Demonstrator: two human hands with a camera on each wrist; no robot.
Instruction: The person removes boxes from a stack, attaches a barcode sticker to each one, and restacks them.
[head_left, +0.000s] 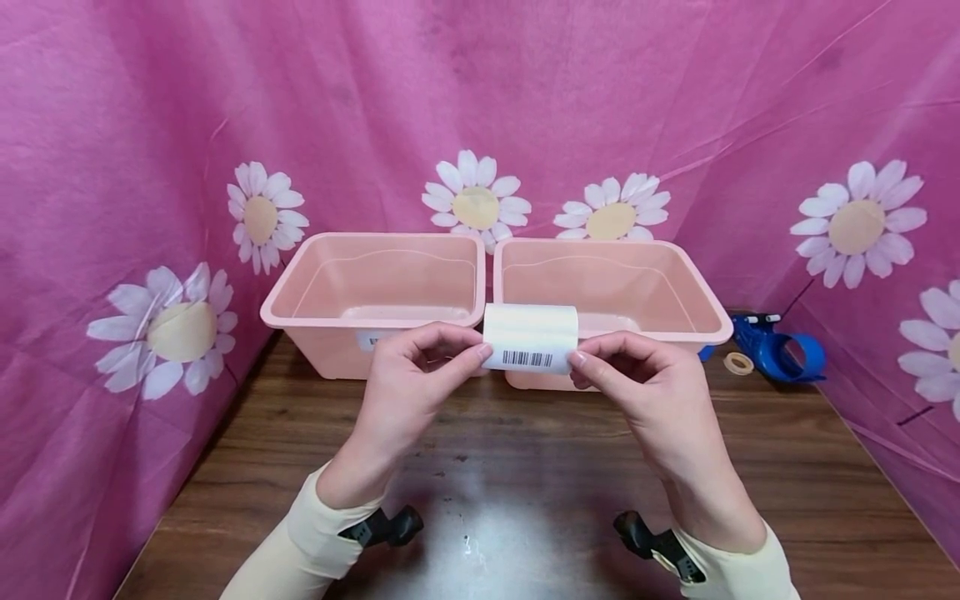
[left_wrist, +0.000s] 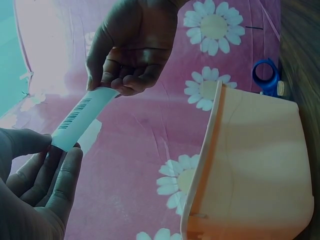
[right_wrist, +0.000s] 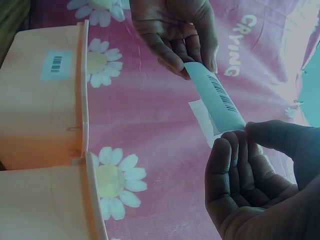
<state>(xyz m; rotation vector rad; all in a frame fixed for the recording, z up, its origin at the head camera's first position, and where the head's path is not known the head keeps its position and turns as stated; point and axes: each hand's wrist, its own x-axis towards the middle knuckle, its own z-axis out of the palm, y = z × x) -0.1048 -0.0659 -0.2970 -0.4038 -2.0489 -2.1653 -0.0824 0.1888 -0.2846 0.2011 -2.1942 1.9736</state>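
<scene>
Both my hands pinch a white barcode label point(head_left: 529, 337) in front of two pink bins. The left hand point(head_left: 408, 387) has its left edge between thumb and fingertips. At the opposite edge, the right hand point(head_left: 660, 400) pinches the same way. The label bows into a curve, barcode facing me. In the right wrist view, a paler flap point(right_wrist: 201, 116) shows behind the label point(right_wrist: 215, 97). The left bin point(head_left: 330, 354) carries a barcode sticker point(right_wrist: 56, 65) on its front, mostly covered by my left hand in the head view. The right bin point(head_left: 697, 304) stands partly behind the held label.
A blue tape dispenser point(head_left: 780, 350) and a small tan tape roll point(head_left: 738, 363) lie right of the bins. Pink cloth point(head_left: 375, 100) with daisies hangs behind and at both sides. All stands on a brown wooden table point(head_left: 517, 500).
</scene>
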